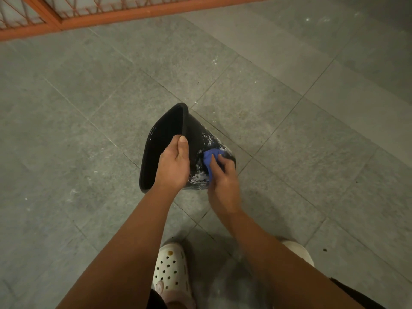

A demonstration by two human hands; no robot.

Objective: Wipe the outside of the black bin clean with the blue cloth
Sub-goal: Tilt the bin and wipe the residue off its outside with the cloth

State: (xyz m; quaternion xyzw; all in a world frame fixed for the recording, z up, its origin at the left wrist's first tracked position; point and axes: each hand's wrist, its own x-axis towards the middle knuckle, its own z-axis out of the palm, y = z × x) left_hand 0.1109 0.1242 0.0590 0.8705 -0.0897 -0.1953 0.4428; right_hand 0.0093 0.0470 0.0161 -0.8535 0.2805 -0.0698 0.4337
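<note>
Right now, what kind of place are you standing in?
Probably a balcony, landing or corridor of a building; I cannot tell which. The floor is large grey stone tiles, and an orange-red metal railing runs along its far edge. The person wears white clogs.

The bin (196,130) is black and glossy, its outer wall mottled with white splashes and flecks. The cloth (208,158) is plain bright blue. The floor (89,108) is grey-green speckled tile, crossed by thin dark joints in a slanted grid and dotted with white specks. The frame (133,15) is orange-red, with thin bars of the same colour in a diagonal lattice over a pale ground. The clog (170,270) is cream with rows of round dark holes and a pink charm. The shorts (356,293) are black.
</note>
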